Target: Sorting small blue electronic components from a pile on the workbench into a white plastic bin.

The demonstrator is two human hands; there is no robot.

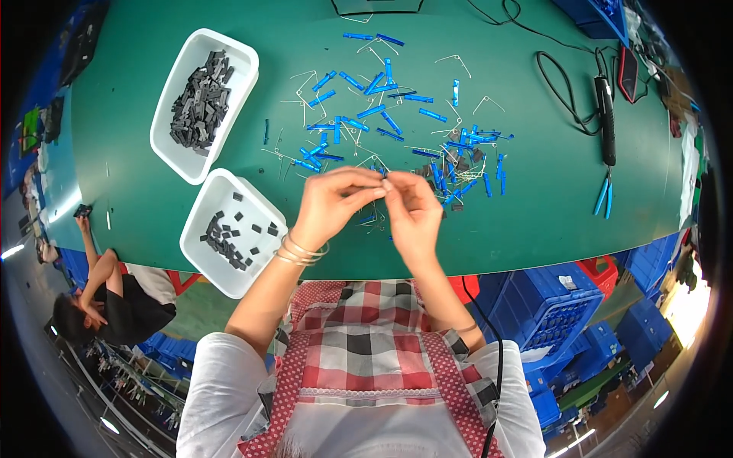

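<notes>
My left hand [334, 202] and my right hand [414, 217] meet above the green table, fingertips pinched close together. A small dark bit shows between them; my fingers hide most of it, so I cannot make out its kind. Just beyond my fingertips lie scattered blue strip-shaped parts [390, 122] and thin bent wire springs [456, 64]. To the right of my right hand is a denser heap of blue parts, wire springs and small black pieces [463, 163]. Bangles circle my left wrist.
At left stand two white tubs: the far tub [163, 141] holds long black pieces, the near tub [197, 256] small black blocks. A black-handled tool with blue tips [607, 122] and its cable lie at right. Blue crates [527, 298] stand below the table edge. Another person [114, 298] sits at left.
</notes>
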